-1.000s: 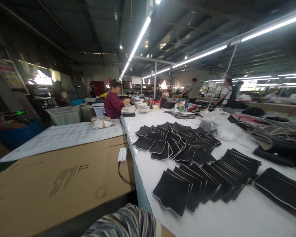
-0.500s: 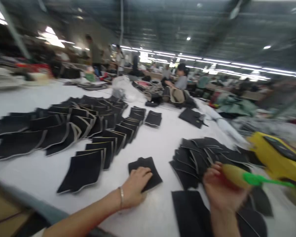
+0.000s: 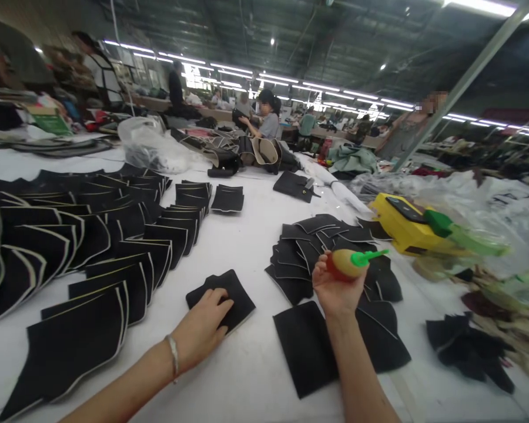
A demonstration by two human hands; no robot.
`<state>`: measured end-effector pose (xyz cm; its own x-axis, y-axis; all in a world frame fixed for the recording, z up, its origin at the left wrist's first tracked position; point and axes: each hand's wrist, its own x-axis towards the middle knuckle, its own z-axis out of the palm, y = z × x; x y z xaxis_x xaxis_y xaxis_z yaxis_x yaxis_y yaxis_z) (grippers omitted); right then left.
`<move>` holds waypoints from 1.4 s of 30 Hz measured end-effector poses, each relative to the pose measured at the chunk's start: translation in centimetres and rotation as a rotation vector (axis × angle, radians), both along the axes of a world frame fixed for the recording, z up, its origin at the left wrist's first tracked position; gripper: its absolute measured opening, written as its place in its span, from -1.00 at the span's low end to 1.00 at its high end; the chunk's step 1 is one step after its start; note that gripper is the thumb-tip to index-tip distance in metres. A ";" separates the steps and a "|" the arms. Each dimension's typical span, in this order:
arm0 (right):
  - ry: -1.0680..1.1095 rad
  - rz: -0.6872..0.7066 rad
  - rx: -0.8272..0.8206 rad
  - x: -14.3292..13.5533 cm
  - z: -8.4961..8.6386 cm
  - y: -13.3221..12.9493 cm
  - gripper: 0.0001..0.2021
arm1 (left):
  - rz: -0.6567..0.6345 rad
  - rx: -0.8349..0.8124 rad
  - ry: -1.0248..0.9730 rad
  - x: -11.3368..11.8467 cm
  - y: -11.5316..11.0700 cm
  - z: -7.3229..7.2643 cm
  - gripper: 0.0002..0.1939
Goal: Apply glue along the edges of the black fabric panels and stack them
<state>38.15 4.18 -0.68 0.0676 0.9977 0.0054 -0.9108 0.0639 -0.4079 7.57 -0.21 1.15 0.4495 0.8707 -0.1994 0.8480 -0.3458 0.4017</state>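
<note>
Left hand [image 3: 207, 320], fingers spread and slightly bent, lies on black piece [image 3: 235, 296], palm down; piece on white table [image 3: 242, 364], sticking out past fingertips. Right hand [image 3: 340, 291] curled around bottle [image 3: 346, 264], green nozzle [image 3: 370, 256] pointing right. Square piece [image 3: 306, 346] near right wrist, loose pile [image 3: 297, 252] behind and beside that hand. Fanned row [image 3: 132, 276] left of left hand. Yellow box [image 3: 401, 226] beyond bottle, to the right.
</note>
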 end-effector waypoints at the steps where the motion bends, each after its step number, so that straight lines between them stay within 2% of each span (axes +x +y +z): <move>1: -0.002 -0.002 -0.003 0.0 0.0 0.0 -0.33 | -0.008 0.006 0.035 0.1 -0.2 0.1 -0.54; 6: -0.002 0.002 -0.010 0.0 0.0 0.1 -0.32 | -0.036 0.007 0.175 1.2 -0.8 0.8 -0.50; 13: 0.024 -0.014 -0.014 0.2 0.4 -0.1 -0.29 | -0.090 -0.012 0.236 2.2 -0.6 1.8 -0.57; 24: 0.037 -0.017 -0.005 0.1 0.9 -0.2 -0.30 | -0.147 0.018 0.393 2.9 -0.7 1.9 -0.55; 36: 0.045 0.010 -0.009 0.0 1.1 -0.3 -0.30 | -0.165 0.017 0.405 3.0 -0.4 1.9 -0.61; 42: 0.042 0.009 -0.008 -0.1 1.0 -0.3 -0.31 | -0.165 0.033 0.404 2.8 -0.4 1.5 -0.62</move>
